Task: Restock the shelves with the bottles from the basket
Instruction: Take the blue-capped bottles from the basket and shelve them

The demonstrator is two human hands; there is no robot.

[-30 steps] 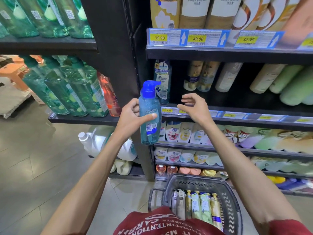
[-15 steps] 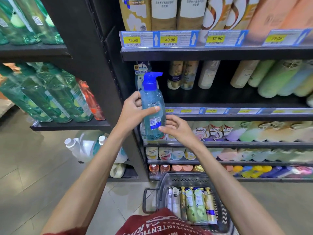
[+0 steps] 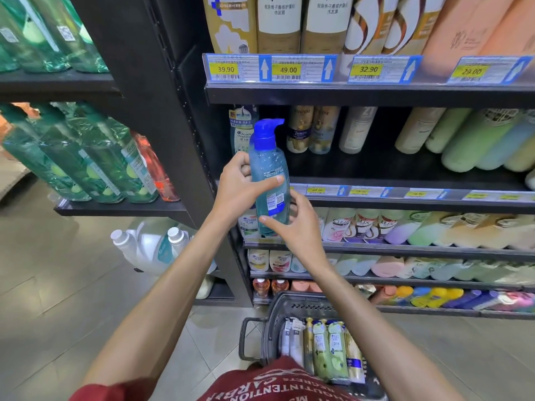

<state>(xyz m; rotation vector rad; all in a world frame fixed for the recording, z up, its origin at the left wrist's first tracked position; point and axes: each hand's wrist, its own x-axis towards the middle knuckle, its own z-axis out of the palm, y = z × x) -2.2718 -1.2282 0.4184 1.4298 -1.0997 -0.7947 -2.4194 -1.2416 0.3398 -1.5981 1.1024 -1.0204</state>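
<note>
Blue bottle (image 3: 267, 164) upright, left hand (image 3: 237, 191) gripping middle, right hand (image 3: 299, 227) cupping base.

Floor: I see glossy grey floor tiles (image 3: 58, 285) at left.
Tags: yellow paper price labels (image 3: 225, 69), with blue arrows beside them.
Low left: big white plastic jugs (image 3: 144, 253).
Far left: tall clear green plastic bottles (image 3: 86, 163).

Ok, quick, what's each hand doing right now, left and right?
Left hand: grips the blue pump bottle around its middle.
Right hand: thumb and fingers curled round the same bottle's lower part.
</note>
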